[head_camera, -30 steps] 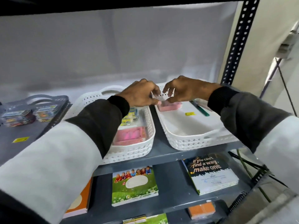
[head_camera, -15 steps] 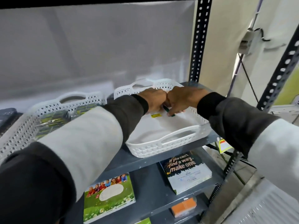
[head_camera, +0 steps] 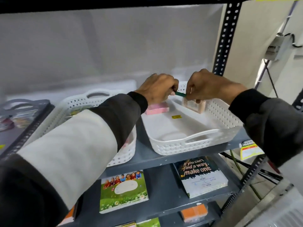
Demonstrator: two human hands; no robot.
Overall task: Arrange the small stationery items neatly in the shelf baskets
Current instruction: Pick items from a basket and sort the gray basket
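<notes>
From the head camera, my left hand (head_camera: pixel 158 88) and right hand (head_camera: pixel 207 86) are each closed on an end of a small green pen (head_camera: pixel 180 94), holding it above the far end of a white basket (head_camera: pixel 188 145). A pink pad (head_camera: pixel 157 108) lies beneath my left hand, a small box (head_camera: pixel 195 104) beneath my right.

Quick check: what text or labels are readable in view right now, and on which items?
"If you can't find a way, make one": dark notebook cover, lower shelf.
Fine print lower on that cover: too small.
Yellow sticker in the white basket: unreadable.
Yellow-and-white tag at the shelf edge: blurred.
</notes>
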